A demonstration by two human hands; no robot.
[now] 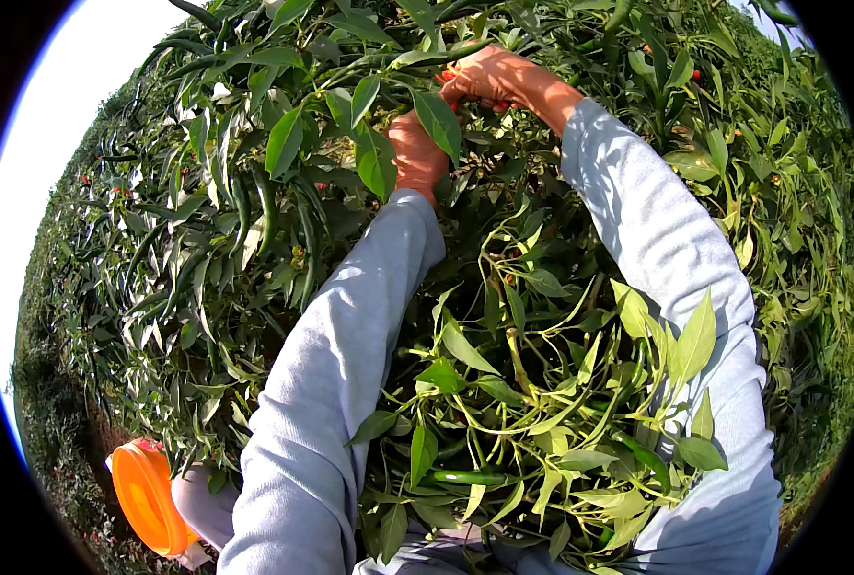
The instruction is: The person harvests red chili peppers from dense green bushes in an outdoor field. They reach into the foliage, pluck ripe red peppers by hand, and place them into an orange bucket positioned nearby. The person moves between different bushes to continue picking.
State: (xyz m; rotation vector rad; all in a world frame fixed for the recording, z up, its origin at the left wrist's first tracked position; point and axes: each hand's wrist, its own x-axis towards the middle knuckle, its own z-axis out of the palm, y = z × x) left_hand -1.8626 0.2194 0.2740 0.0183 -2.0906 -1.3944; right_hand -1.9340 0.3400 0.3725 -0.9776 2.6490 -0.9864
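Observation:
Both of my hands reach into the top of a leafy chili pepper plant. My right hand (486, 73) bends down with red chili peppers (497, 106) at its fingers and palm; its grip is partly hidden. To its lower left, my left hand (416, 152) is raised among the leaves, which cover its fingers, so what it touches cannot be seen. A long green chili pepper (438, 56) lies across the foliage beside my right hand. More green chili peppers (267, 208) hang left of my left hand.
An orange plastic bucket (147, 496) stands tilted at the lower left, beside my knee (204, 503). Leafy branches with a green chili pepper (470, 477) spread between my forearms and over my right sleeve (686, 230). Dense pepper plants with scattered red fruit surround me on both sides.

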